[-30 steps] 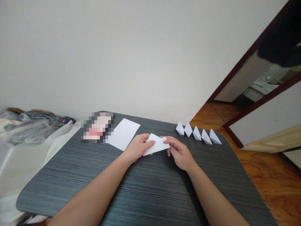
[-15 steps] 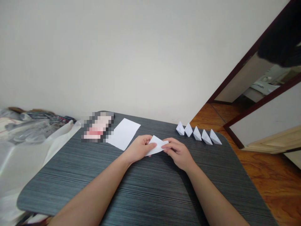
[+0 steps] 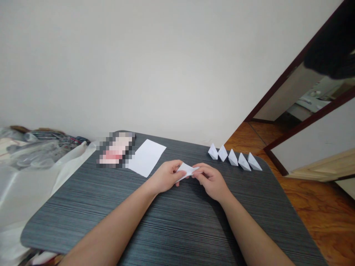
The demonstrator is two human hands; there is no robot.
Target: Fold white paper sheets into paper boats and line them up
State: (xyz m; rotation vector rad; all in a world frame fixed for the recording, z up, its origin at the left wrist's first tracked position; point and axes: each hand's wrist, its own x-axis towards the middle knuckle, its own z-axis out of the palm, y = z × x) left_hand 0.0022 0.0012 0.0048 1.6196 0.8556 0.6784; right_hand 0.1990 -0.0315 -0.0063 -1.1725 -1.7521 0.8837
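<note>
Both my hands meet over the middle of the dark striped table [image 3: 166, 229]. My left hand [image 3: 165, 177] and my right hand [image 3: 210, 181] pinch a small piece of folded white paper [image 3: 186, 170] between their fingertips, just above the tabletop. Only a narrow part of the paper shows between the fingers. A flat white sheet [image 3: 146, 157] lies to the left of my left hand. Several folded white paper boats [image 3: 234, 157] stand in a row at the table's far right corner.
A blurred pinkish object [image 3: 115, 149] lies at the table's far edge beside the sheet. White cloth and crumpled plastic [image 3: 33, 159] lie left of the table. Wooden floor [image 3: 318, 207] and an open doorway are on the right. A plain wall stands behind.
The paper has been folded smaller: a second ago it was a wider flat piece held between my hands, and now my fingers have closed in and only a narrow strip shows.
</note>
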